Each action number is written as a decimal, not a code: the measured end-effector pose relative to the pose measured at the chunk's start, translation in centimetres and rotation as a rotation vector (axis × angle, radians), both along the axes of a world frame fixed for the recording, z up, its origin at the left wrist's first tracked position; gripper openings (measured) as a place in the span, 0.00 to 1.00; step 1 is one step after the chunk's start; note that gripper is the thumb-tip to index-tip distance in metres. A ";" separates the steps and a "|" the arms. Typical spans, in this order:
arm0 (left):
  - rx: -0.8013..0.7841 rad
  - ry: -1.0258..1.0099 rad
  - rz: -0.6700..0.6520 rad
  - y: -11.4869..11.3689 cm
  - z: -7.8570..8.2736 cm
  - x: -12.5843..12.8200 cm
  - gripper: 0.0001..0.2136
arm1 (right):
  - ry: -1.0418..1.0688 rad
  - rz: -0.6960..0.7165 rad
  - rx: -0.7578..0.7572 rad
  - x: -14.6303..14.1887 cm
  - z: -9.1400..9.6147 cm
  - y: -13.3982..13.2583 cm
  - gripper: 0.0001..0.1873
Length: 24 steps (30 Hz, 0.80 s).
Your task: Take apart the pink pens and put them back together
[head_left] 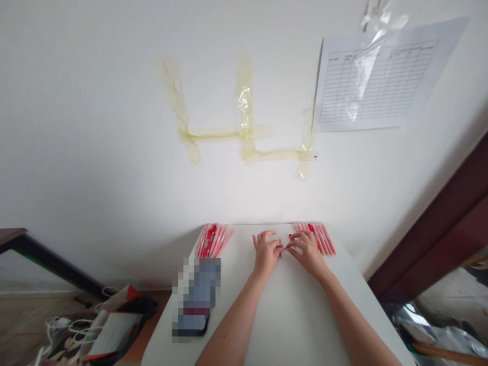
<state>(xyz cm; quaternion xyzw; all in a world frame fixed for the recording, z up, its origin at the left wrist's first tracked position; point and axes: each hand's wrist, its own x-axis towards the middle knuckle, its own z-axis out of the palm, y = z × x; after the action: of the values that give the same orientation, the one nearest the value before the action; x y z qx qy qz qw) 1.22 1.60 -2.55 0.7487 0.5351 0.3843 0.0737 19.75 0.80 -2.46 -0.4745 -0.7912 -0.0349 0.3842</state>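
My left hand point(266, 249) and my right hand point(307, 247) meet near the back of the white table. Thumbs and forefingers pinch together around a small red piece point(284, 248), too small to make out fully. The other fingers are curved and raised. Just behind my right fingers shows a bit of another red thing point(291, 237), mostly covered. A thin dark and red part point(279, 254) lies by my left fingertips. Beside my right hand is a row of pink and red pens point(324, 240), partly hidden by it. A second bunch of pens point(214, 241) rests at the back left.
A phone-like object point(200, 300), blurred out, lies on the left of the white table point(293, 320). The wall behind carries yellowish tape point(245, 101) and a taped printed sheet point(373, 81). Bags and cables point(110, 325) are on the floor at left; dark wood point(430, 223) stands at right.
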 end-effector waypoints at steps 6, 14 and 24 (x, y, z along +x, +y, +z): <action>-0.015 -0.053 0.009 0.2 0.0 -0.2 0.01 | 0.025 0.021 -0.024 -0.1 -0.1 0.0 0.07; -0.024 -0.090 0.001 0.3 0.1 -0.1 0.01 | 0.033 0.037 -0.042 0.1 -0.2 0.1 0.06; -0.051 -0.122 -0.015 0.4 1.2 0.3 0.04 | 0.090 0.036 -0.064 0.6 -0.4 0.5 0.08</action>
<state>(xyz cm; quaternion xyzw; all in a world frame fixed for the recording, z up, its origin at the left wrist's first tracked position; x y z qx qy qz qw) 1.55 2.05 -1.33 0.7258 0.5336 0.4148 0.1278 20.34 1.26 -2.89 -0.4730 -0.7824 0.0187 0.4046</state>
